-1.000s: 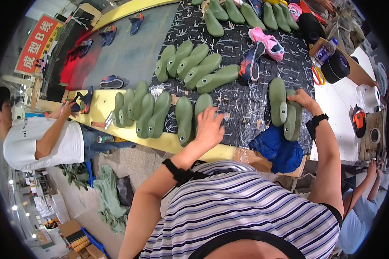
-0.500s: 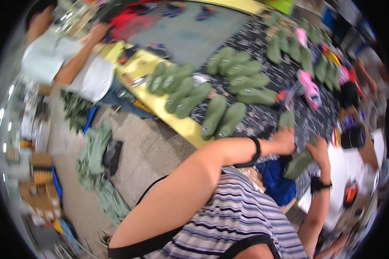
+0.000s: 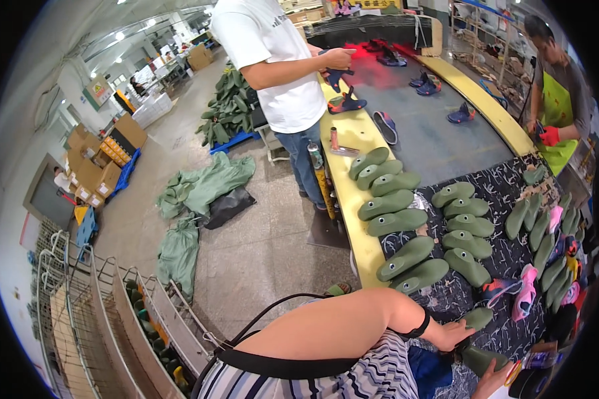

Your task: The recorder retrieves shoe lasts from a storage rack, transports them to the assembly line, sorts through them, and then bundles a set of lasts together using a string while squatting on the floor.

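At the lower right, my left hand is closed at the near end of a green shoe last that lies on the black patterned cloth. Close by, my right hand grips another green shoe last, its fingers partly cut off by the picture's lower edge. Beyond my hands, several green lasts lie in rows on the cloth. More of them rest along the yellow table edge. A pink shoe upper and a dark blue and orange one sit right of the rows.
A co-worker in a white shirt handles a dark shoe by the yellow ledge. Another person in a yellow-green apron stands across the grey belt. A wire rack stands at lower left; green cloth lies on the floor.
The view has swung left and up, so my hands now appear lower and farther right. Both hands stay on their lasts. The blur has cleared.
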A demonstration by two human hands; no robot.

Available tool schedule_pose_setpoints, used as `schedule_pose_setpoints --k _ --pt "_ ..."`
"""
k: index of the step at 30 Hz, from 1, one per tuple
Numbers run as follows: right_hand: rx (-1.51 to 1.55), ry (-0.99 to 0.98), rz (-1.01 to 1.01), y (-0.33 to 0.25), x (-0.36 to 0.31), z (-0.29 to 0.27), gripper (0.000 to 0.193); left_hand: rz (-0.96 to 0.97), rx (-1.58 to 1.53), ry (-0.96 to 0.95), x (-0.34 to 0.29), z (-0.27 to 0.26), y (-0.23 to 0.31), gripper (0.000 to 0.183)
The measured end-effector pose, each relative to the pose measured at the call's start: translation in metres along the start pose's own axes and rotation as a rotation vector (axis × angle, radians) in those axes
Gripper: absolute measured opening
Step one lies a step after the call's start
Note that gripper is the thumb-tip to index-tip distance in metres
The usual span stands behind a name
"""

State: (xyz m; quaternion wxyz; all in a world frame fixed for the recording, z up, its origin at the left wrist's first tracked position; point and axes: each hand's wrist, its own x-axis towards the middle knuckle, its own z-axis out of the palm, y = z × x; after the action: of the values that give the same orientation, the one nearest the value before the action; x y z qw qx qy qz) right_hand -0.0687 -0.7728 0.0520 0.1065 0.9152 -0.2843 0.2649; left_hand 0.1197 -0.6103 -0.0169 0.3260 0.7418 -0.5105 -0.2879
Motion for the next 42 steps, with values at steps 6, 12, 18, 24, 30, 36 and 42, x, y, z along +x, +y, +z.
schedule_pose_setpoints --k 6,12,18,24,30,36,42 --pt "0.530 -0.365 0.363 -0.010 0.009 -0.035 0.030 0.131 0.145 -0.166 -0.017 -0.053 -0.008 0.060" --pt "1.070 -0.274 1.071 -0.017 0.015 -0.045 0.030 0.153 0.317 0.046 -0.089 -0.109 -0.044 0.068" --pt "1.574 -0.018 1.176 -0.039 0.036 -0.049 0.035 0.290 0.508 0.170 -0.087 -0.143 -0.043 0.056" --pt "1.996 -0.197 1.300 -0.069 0.093 0.034 0.035 0.142 0.604 0.154 -0.078 -0.130 -0.067 0.055" --pt "2.081 -0.088 1.225 -0.084 0.198 0.124 0.033 0.201 0.537 0.153 -0.072 -0.139 -0.067 0.061" --pt "2.044 0.286 1.087 -0.060 0.355 0.240 0.028 0.154 0.477 0.158 -0.066 -0.151 -0.065 0.057" --pt "1.944 -0.104 1.115 -0.020 0.439 0.283 0.032 0.198 0.409 0.200 -0.055 -0.150 -0.068 0.055"
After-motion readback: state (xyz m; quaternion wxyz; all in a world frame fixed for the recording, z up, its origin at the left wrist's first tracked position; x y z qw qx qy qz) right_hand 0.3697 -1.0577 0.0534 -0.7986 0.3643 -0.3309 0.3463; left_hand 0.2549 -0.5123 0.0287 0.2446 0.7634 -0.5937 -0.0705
